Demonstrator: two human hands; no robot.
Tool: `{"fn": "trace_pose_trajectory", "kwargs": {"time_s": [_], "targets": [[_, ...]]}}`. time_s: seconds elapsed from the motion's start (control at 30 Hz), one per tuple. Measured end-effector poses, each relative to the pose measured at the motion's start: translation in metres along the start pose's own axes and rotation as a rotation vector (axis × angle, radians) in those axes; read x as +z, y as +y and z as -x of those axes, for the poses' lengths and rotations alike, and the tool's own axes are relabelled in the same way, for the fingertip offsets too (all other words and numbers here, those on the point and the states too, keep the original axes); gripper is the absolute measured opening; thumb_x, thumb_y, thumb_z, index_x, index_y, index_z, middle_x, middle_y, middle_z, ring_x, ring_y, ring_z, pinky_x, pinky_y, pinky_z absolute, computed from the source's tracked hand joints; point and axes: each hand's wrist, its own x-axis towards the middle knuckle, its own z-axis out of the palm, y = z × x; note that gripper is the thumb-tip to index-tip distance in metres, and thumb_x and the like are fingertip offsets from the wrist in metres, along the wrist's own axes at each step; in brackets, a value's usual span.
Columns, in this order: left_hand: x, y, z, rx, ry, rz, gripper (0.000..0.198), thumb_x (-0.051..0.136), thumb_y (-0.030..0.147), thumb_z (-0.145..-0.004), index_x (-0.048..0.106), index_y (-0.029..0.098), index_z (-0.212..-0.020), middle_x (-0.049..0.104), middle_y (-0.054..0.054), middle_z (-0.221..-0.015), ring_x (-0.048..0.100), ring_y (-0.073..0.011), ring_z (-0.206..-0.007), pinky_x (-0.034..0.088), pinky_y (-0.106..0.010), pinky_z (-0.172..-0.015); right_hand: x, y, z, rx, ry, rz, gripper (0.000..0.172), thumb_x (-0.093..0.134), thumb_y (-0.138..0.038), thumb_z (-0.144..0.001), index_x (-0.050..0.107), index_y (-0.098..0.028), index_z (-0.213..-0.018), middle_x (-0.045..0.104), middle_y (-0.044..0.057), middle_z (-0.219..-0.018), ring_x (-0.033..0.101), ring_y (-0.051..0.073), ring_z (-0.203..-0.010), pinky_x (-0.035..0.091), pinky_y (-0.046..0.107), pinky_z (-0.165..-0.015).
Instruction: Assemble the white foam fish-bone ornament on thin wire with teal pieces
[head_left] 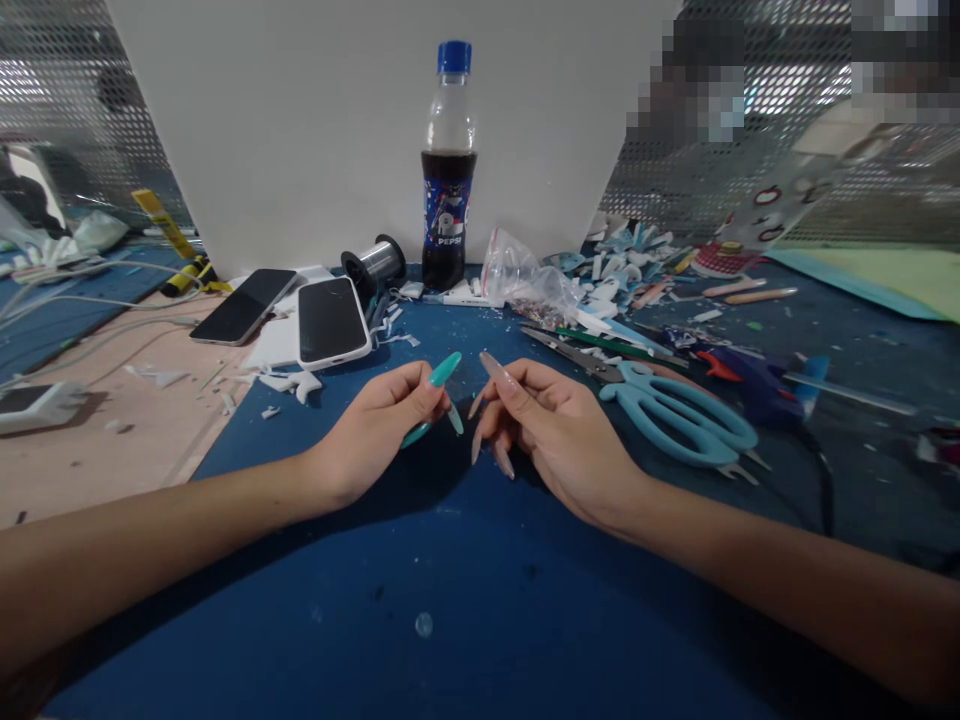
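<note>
My left hand (379, 425) rests on the blue mat (465, 600), its thumb and fingers pinched together, long teal nails pointing right. My right hand (555, 430) lies just to its right, fingers curled and thumb pressed to the forefinger, with long pale pink nails. The fingertips of the two hands nearly meet. Whether anything is held in either pinch is too small to see. Teal-handled scissors (679, 415) lie right beside my right hand.
A Pepsi bottle (448, 165) stands at the back against a white board. Two phones (332, 320) and a wire spool (373, 265) lie on the left. A plastic bag (525, 280), a blue glue gun (757, 385), pencils and paper scraps crowd the right. A blurred person sits beyond the mesh.
</note>
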Motion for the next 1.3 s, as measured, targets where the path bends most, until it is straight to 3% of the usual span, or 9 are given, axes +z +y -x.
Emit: {"fn": "trace_pose_trajectory", "kwargs": {"time_s": [1.03,1.3], "targets": [[0.0021,-0.0015,-0.0003,0.029,0.036,-0.106,0.024,0.047,0.034,-0.088,0.045,0.016,-0.072,0.043,0.004,-0.064,0.036,-0.0062,-0.056,0.03,-0.019,-0.052,0.0017,-0.0001,0.0007,-0.012,-0.033,0.115,0.024,0.055,-0.037,-0.085,0.054,-0.016,-0.074,0.06,-0.001,-0.056,0.05,0.007,-0.041,0.045,0.018,-0.038],[0.0037,0.0032,0.0031,0.06,0.0,-0.328,0.026,0.045,0.034,-0.089,0.042,0.017,-0.07,0.037,0.006,-0.06,0.031,-0.0067,-0.054,0.027,-0.02,-0.05,0.0058,-0.0044,0.0029,0.005,-0.066,0.214,0.023,0.052,-0.03,-0.088,0.054,-0.015,-0.071,0.058,-0.002,-0.058,0.051,0.005,-0.046,0.044,0.015,-0.043]]}}
